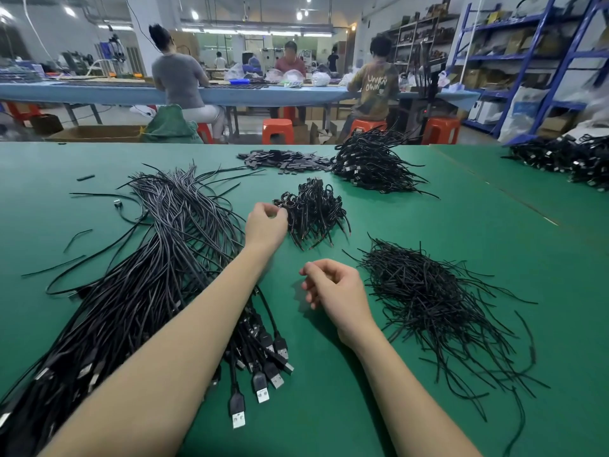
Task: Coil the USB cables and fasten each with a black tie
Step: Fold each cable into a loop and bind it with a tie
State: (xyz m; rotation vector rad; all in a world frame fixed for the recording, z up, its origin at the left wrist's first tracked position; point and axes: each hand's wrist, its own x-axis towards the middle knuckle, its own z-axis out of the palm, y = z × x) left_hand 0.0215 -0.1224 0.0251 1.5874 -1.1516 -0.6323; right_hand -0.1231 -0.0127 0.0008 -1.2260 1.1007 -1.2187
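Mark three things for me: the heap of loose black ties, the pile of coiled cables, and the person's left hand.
heap of loose black ties point(428, 301): head view, dense middle of the heap.
pile of coiled cables point(313, 212): head view, centre of the pile.
left hand point(265, 222): head view, back of the hand.

Only one legible text: "UNKN" over "OWN" in pale letters on the back of a brownish patterned shirt point(375, 90), worn by a person seated on an orange stool point(365, 125) at the far blue table point(99, 92), right of centre; last letters of each line partly lost in the folds of the cloth; boxes on the far right blue shelving point(527, 57) too blurred to read; nothing readable on the near green table point(428, 206).
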